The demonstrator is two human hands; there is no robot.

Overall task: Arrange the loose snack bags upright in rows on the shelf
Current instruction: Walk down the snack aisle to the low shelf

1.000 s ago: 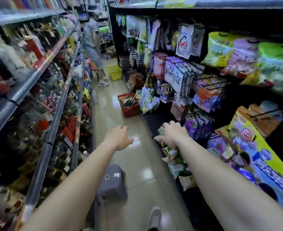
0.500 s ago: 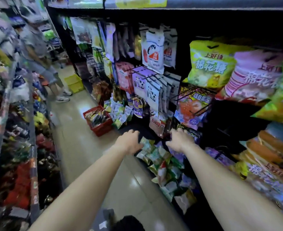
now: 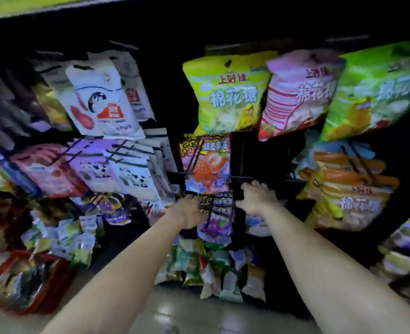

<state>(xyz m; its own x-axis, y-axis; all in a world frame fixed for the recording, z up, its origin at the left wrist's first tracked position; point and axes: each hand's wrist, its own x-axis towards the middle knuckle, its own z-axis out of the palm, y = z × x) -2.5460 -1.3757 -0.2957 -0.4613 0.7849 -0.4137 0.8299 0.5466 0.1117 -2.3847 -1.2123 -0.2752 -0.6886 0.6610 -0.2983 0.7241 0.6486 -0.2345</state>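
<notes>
Shelving [image 3: 199, 25] now fills the whole view head-on. A second ago the camera looked down the aisle, so the person has turned square to the display.

Three big puffed bags hang along the top right: a yellow bag [image 3: 228, 92], a pink bag [image 3: 300, 92] and a green bag [image 3: 377, 88]. White bags [image 3: 102, 100] hang to their left. A red basket [image 3: 25, 283] of packets sits on the floor at lower left.

The loose snack bags [image 3: 211, 268] lie in a jumbled heap at the foot of the shelving, below and between the forearms. They are tipped every way, with none upright or in a row.

Half a second ago both hands hovered just over that heap. They have since risen to the pegs above it and sit either side of a hanging purple bag [image 3: 216, 213].

The left hand [image 3: 187, 210] is against that bag's left edge. Blur hides its fingers, so whether it grips the bag cannot be told. The right hand [image 3: 254, 196] reaches into the dark gap beside the bag with its fingers spread and nothing in it.

My reading is that the sorting has not begun. The hands have lifted away from the heap and look to be checking or clearing the display first.
</notes>
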